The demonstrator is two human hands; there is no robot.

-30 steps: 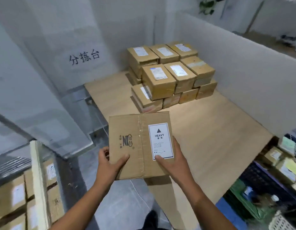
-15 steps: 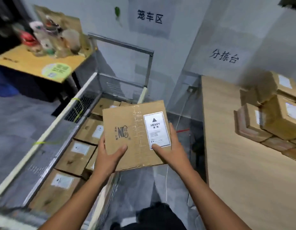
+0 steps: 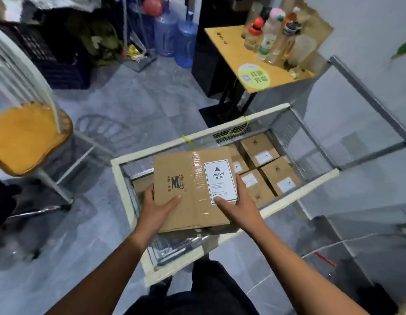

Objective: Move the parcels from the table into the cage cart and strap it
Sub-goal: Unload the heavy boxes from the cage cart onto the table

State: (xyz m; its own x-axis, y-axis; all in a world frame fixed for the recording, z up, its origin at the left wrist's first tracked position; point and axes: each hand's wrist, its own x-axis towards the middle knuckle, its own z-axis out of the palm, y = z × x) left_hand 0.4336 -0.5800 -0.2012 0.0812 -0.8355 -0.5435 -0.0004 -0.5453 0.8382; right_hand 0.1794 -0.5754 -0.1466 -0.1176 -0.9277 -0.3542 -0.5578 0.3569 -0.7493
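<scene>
Parcel [image 3: 186, 178] marked HEAVY: we hold it over the cage cart [image 3: 156, 147], fingers curled round it, left hand [image 3: 156, 208] at seven o'clock, right hand [image 3: 240, 208] at four.

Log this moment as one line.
phase: loading | parcel: held over cage cart | left hand: grips parcel | right hand: grips parcel

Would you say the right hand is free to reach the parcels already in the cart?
Probably not: the right hand and left hand both grip the box above the cart; the parcels lie beyond.
</scene>
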